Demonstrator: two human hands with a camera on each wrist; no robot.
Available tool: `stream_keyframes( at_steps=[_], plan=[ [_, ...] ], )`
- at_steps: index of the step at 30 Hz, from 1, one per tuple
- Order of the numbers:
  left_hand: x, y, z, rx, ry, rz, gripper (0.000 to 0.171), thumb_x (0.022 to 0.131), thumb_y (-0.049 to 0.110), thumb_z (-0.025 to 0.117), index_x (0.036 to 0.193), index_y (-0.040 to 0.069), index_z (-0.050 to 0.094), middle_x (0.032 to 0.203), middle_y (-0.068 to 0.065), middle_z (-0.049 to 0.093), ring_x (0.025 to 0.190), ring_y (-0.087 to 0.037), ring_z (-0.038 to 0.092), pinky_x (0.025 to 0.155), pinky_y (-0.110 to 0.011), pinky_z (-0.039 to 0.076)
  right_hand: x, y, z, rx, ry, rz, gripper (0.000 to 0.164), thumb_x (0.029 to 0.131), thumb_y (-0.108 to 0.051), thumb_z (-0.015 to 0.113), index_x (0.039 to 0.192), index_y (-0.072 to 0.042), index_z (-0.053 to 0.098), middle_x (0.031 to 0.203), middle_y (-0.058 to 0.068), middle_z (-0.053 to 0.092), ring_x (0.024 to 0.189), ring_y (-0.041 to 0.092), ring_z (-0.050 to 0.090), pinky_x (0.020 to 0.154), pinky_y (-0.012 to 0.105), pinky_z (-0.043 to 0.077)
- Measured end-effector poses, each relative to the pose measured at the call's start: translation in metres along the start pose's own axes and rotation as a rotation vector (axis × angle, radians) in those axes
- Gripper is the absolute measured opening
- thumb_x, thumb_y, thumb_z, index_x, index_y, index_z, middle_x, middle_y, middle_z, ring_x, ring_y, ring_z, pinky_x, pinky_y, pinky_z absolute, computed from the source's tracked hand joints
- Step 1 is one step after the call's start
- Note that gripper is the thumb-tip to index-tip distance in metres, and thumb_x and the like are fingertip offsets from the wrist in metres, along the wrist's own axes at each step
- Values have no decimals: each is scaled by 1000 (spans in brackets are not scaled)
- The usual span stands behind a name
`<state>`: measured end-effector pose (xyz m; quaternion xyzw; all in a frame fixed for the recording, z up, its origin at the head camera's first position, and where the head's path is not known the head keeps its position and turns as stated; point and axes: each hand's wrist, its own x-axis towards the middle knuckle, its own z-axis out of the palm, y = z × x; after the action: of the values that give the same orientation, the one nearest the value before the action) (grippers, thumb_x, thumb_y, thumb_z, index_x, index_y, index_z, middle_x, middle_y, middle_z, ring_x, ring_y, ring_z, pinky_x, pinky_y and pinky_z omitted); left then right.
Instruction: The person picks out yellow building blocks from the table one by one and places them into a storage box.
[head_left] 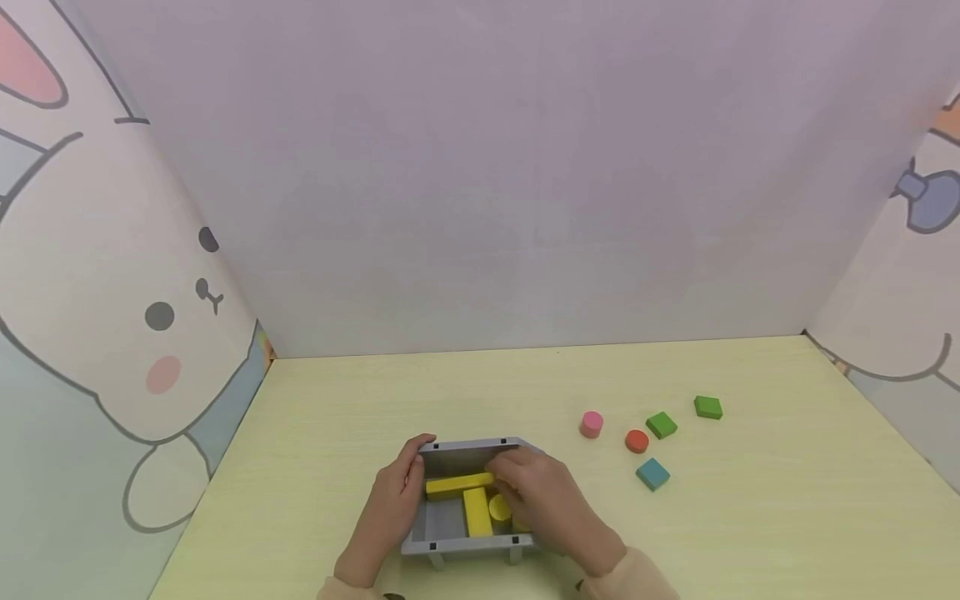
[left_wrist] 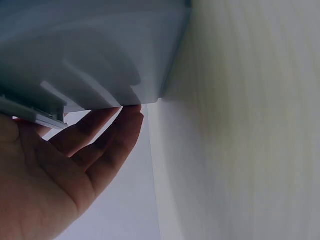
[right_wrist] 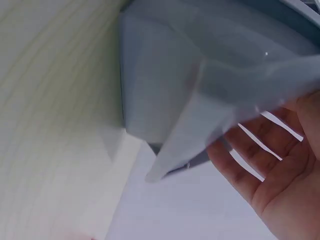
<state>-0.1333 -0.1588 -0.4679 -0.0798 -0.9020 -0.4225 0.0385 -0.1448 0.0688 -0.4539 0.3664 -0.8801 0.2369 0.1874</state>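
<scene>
A grey plastic bin (head_left: 450, 546) with a raised rim stands near the front of the table, with several yellow blocks inside. My left hand (head_left: 393, 498) grips its left side, thumb at the rim; in the left wrist view the fingers (left_wrist: 117, 145) lie against the outer wall. Over the right rim reaches my right hand (head_left: 542, 493), its fingertips pinching the right end of a long yellow block (head_left: 457, 486). Beside that block lie a shorter yellow block (head_left: 477, 512) and a yellow cylinder (head_left: 500, 508). Another yellow piece (head_left: 521, 526) is partly hidden under the right hand.
Right of the bin on the pale table (head_left: 337, 400) lie a pink cylinder (head_left: 592, 425), a red disc (head_left: 637, 442), a teal block (head_left: 653, 474) and two green blocks, one nearer (head_left: 662, 425) and one farther (head_left: 708, 407). A plain wall (head_left: 525, 208) stands behind; cartoon-printed panels flank the table.
</scene>
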Motion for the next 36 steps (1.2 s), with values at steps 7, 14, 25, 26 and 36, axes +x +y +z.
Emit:
stream_keyframes(
  at_steps=[7,14,25,26,36],
  plan=[
    [0,0,-1,-10,-4,-4,32,106,14,34,133,9,52,59,8,33,50,-3,27,51,-24,33,-6,8,-8,-52,95,59,25,74,-1,82,94,-11,72,92,-2,69,80,13,62,68,25,53],
    [-1,0,-1,-7,2,7,32,106,14,35,133,9,52,58,8,33,49,-3,27,50,-23,33,-8,14,-9,-88,138,94,31,73,1,82,100,-9,70,101,4,65,90,18,62,74,29,54],
    [0,1,-1,-3,2,17,31,106,13,36,132,8,52,58,8,33,49,-2,27,50,-23,33,-10,20,-6,-54,62,127,37,77,-2,80,112,-8,68,113,8,66,102,23,63,83,36,53],
    [1,1,-1,-3,3,17,31,106,12,36,132,8,52,58,8,33,49,-2,27,50,-23,33,-10,21,-6,-54,59,127,37,77,-2,80,112,-8,68,113,7,66,102,23,63,83,36,53],
    [1,0,0,-10,-2,5,31,106,11,36,133,9,52,60,7,36,51,-3,30,52,-24,35,-13,26,-4,-51,77,111,39,76,-2,80,113,-10,68,110,6,67,99,22,64,80,36,54]
  ],
)
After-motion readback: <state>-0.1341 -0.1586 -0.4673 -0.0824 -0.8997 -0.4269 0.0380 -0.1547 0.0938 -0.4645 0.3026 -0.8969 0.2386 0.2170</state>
